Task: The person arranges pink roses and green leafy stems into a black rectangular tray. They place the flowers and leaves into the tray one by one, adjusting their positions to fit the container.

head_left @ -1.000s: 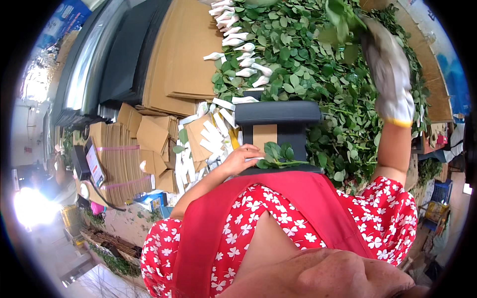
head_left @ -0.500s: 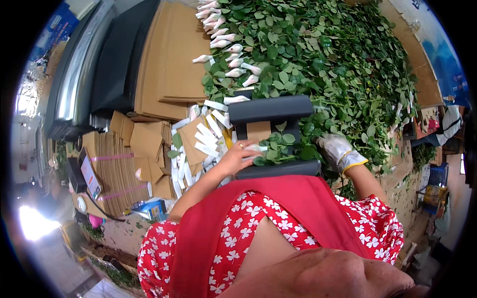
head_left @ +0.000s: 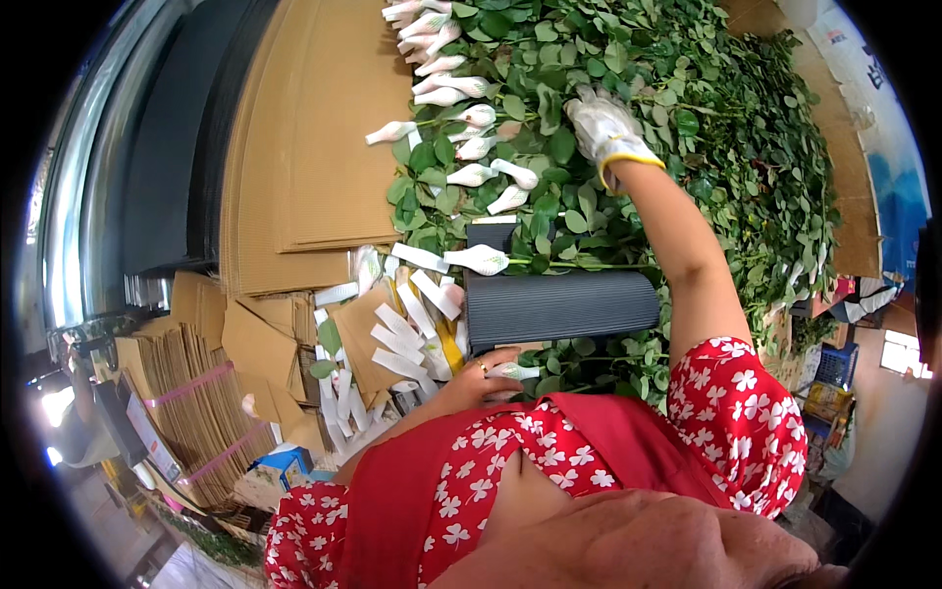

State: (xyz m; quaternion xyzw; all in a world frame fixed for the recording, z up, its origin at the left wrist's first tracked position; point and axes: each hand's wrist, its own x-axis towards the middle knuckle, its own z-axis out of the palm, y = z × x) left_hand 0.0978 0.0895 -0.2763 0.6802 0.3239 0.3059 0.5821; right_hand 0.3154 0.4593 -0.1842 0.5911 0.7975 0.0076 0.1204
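My left hand (head_left: 478,381), bare with a ring, is low in front of the dark ribbed padded bar (head_left: 564,309). Its fingers are closed about a rose (head_left: 513,371) whose bud sits in a white mesh sleeve; its leafy stem runs right, under the bar. My right hand (head_left: 603,133), in a whitish glove with a yellow cuff, reaches far forward onto the heap of leafy rose stems (head_left: 706,147). Leaves hide its fingertips, so its grip is unclear. Another sleeved rose (head_left: 478,259) lies along the bar's far side, its stem pointing right.
More white-sleeved buds (head_left: 442,88) line the heap's left edge. White sleeves (head_left: 400,334) lie loose left of the bar. Flat cardboard sheets (head_left: 324,128), a strapped cardboard stack (head_left: 196,402) and dark panels (head_left: 177,147) stand at left. A cardboard wall (head_left: 844,147) bounds the heap at right.
My right hand has moved from beside the padded stand forward and left onto the stems. My left hand stays at the sleeved rose. The whole view has shifted, with the stand appearing lower.
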